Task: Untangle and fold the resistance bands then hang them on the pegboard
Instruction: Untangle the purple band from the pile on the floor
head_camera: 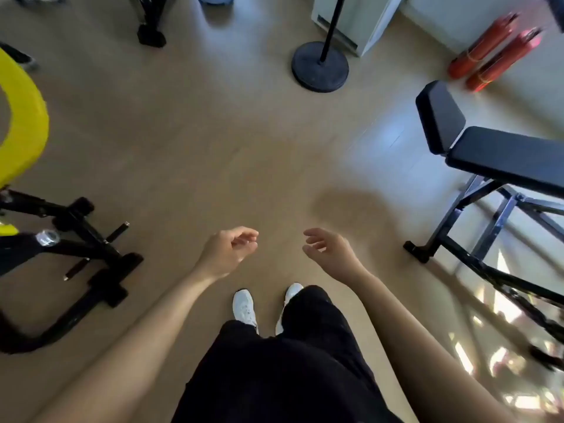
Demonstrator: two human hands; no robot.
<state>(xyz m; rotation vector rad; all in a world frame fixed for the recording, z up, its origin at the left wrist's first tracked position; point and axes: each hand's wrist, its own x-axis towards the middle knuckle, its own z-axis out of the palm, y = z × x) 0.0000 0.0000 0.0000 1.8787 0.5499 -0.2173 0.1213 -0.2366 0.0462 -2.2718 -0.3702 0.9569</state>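
1. Black trousers (283, 361) fill the bottom of the view, with two bare forearms reaching forward on either side.
2. Two white shoes (244, 306) stand side by side on the floor (213, 148), toes pointing forward.
3. Held out above the floor, the left hand (227, 254) has loosely curled fingers and holds nothing.
4. Just across from it, the right hand (331, 254) is relaxed too, fingers slightly bent and empty. The two are near each other but apart.
5. Where the resistance bands and the pegboard are cannot be told from this view.
6. On the left stands a black metal frame (91, 239) with a curved yellow part (24, 117) above it.
7. On the right is a padded black bench (503, 154) on a dark steel base.
8. Farther off, a pole rises from a round black base (319, 67).
9. Two red cylinders (494, 56) lie side by side at the far right.
10. Behind the pole is a white cabinet (360, 19); a dark strip on it is too blurred to read.
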